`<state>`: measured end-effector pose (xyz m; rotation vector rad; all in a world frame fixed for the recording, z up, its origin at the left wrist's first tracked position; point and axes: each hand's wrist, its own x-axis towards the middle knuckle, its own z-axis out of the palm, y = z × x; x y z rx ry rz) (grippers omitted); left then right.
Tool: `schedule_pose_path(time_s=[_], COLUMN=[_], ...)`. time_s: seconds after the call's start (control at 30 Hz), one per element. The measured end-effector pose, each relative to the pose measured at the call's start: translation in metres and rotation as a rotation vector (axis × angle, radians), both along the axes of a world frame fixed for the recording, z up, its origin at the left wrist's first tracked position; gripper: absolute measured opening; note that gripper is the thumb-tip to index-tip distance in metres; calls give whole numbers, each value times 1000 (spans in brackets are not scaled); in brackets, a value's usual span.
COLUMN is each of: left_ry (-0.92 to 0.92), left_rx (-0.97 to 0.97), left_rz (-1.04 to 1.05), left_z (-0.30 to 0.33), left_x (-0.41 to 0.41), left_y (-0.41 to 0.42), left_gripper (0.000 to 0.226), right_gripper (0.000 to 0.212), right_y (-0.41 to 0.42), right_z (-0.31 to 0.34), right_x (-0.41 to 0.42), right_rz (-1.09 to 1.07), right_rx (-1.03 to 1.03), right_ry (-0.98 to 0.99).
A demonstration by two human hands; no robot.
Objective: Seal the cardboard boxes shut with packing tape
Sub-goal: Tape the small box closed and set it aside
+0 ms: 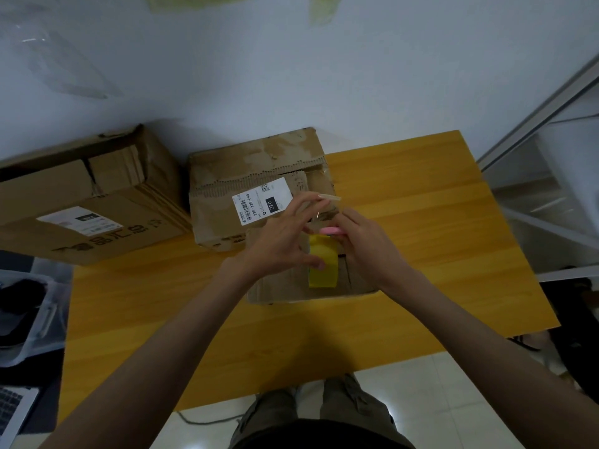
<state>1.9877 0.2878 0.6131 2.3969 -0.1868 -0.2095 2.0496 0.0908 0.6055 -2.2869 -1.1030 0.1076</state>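
Head view: two cardboard boxes matter here. The nearer box (259, 218) sits on the yellow table (437, 241) toward its far edge, label (262, 201) up, close enough to work on without leaning. A second, larger box (84, 202) lies beyond the table's far left corner, just beside the first; whether it rests on the table cannot be told.

Both hands meet above the near right part of the nearer box. The left hand (285, 234) has its fingers spread, thumb and fingertips apparently pinching the free end of a clear strip of packing tape (319, 207), probably to keep it taut and off itself. The right hand (366, 241) curls round a pink item (330, 231), likely a cutter or the tape roll's edge; which, I cannot tell. A yellow piece (322, 264) lies under the hands, over the box's flap seam; it looks like tape or a dispenser part.

Judging by the open gap at the flaps, sealing is not yet finished.
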Motion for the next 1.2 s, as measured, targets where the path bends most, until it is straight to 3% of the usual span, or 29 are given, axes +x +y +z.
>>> schedule_pose_path(time_s=[0.17,0.27,0.43,0.5,0.6,1.03,1.1,1.2], left_ry=[32,34,12,10,9,6,-2,-13], left_rx=[-21,-25,-49,-65,-66,-75,-65,-37], left_rz=[10,13,34,40,49,50,38,27], left_z=[4,3,4,6,6,7,7,8], left_x=[2,1,-2,-3,-4,-10,-11,-13], left_y=[0,0,0,-1,-1,-2,-3,-5], left_gripper=[116,117,112,109,108,109,109,109], right_gripper=[14,6,25,27,24,26,33,24], right_y=[-45,-78,-113,-119,-120,-119,-114,-87], right_z=[-9,-26,-93,-123,-151,-169,-152,-99], right_x=[6,6,-18,-33,-45,-47,-42,-34], right_rz=[-148,-391,-1011,-1094,-1153,-1115,-1125,-1094], right_rx=[-6,51,125,89,87,-97,-95,246], right_ry=[41,151,709,894,993,1001,865,516])
